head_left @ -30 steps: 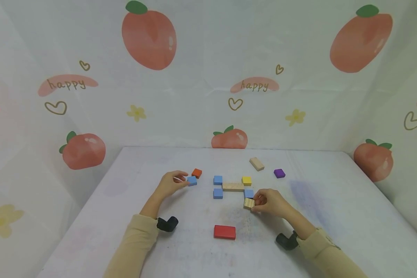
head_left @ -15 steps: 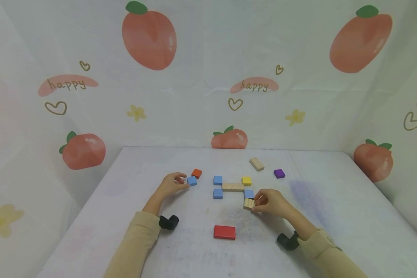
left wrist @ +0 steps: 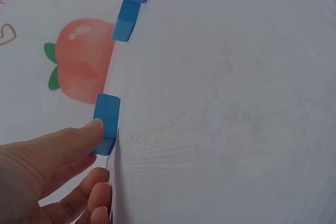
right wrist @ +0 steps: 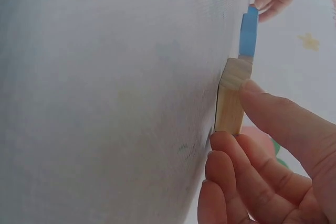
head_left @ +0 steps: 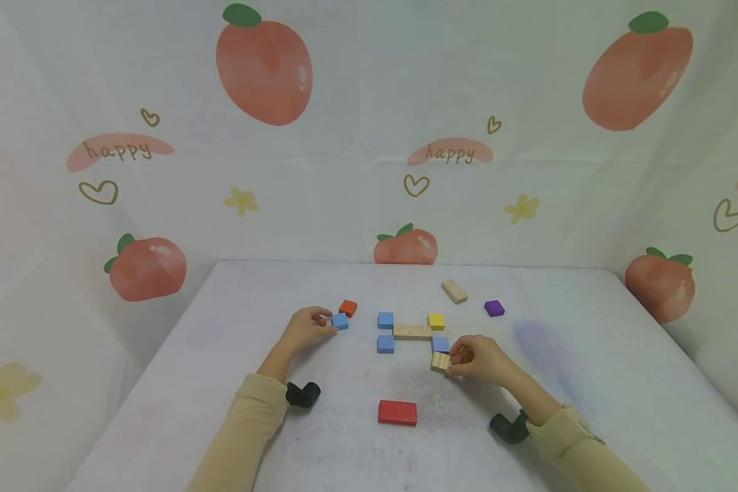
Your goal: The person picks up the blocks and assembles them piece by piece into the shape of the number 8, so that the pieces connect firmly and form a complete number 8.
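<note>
On the left of the table, my left hand [head_left: 304, 328] holds a small blue block [head_left: 340, 321] between thumb and fingers. In the left wrist view the thumb lies against a face of this blue block [left wrist: 107, 116]. An orange-red block [head_left: 348, 307] is just behind it. My right hand [head_left: 481, 359] pinches a small natural wood block [head_left: 440, 361], thumb on one side and fingertips at its end in the right wrist view. This wood block stands right at the near side of another blue block [head_left: 440, 344], part of the central arrangement.
A long wood block [head_left: 412, 333] lies at the centre, with blue blocks [head_left: 385, 344] at its left end and a yellow block [head_left: 436, 321] by its right end. A red block [head_left: 397, 413] lies nearer, a wood block [head_left: 454, 291] and a purple block [head_left: 495, 308] farther back.
My left wrist and forearm have shifted slightly right, with the left fingers staying at the blue block. The right hand and the blocks are nearly still.
</note>
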